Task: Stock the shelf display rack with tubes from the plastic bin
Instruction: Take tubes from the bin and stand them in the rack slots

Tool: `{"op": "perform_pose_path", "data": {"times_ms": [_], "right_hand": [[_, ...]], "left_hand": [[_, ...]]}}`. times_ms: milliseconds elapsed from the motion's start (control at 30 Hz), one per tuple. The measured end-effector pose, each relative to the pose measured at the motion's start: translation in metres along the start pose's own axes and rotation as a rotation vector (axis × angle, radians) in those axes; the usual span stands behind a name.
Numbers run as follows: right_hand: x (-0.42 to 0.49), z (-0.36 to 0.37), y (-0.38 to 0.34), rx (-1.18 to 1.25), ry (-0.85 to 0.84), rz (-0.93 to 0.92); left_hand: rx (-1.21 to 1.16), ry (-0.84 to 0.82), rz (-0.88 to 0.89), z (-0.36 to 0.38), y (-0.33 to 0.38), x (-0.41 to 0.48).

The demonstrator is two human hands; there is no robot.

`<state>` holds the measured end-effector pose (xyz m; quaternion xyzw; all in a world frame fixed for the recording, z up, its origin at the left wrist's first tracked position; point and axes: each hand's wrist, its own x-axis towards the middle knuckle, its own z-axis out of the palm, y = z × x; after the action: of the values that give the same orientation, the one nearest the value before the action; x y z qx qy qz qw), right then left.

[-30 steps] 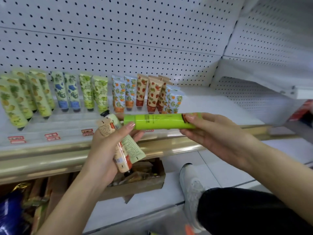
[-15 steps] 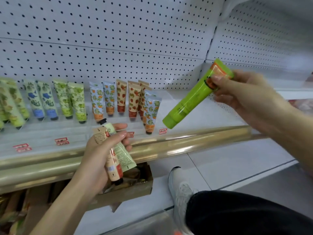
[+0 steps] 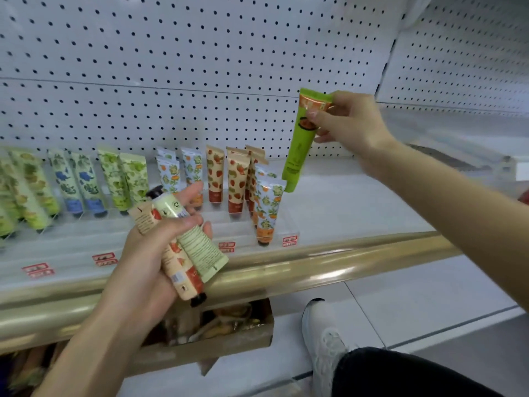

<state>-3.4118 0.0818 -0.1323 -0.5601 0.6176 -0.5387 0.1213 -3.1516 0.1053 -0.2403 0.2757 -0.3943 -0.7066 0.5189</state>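
My right hand (image 3: 347, 121) grips a bright green tube (image 3: 302, 141) by its crimped orange end. The tube hangs nearly upright, cap down, just right of the last tubes in the clear display rack (image 3: 289, 222) on the white shelf (image 3: 357, 202). My left hand (image 3: 154, 253) holds two tubes in front of the shelf edge: a pale green tube (image 3: 197, 247) with a black cap pointing up-left, and a peach strawberry tube (image 3: 180, 270) with its cap pointing down. Rows of patterned tubes (image 3: 237, 181) stand in the rack.
A white pegboard wall (image 3: 200, 67) backs the shelf. A gold rail (image 3: 315, 270) runs along the shelf's front edge. Below it sits a brown cardboard box (image 3: 229, 342) with items inside. A white shoe (image 3: 323, 339) and a dark trouser leg stand on the white floor.
My right hand has turned the green tube from horizontal to nearly upright and carried it up and right, over the shelf. The left hand has kept its two tubes.
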Motion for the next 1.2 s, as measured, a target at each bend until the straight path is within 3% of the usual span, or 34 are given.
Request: {"op": "perform_pose_path", "data": {"times_ms": [333,1200], "right_hand": [[0.021,0.030,0.030,0.028,0.007,0.070],[0.020,0.045,0.028,-0.005,-0.075,0.115]], "left_hand": [[0.069,0.034,0.045,0.001,0.006,0.005],[0.066,0.114,0.125,-0.004,0.003,0.010]]}}
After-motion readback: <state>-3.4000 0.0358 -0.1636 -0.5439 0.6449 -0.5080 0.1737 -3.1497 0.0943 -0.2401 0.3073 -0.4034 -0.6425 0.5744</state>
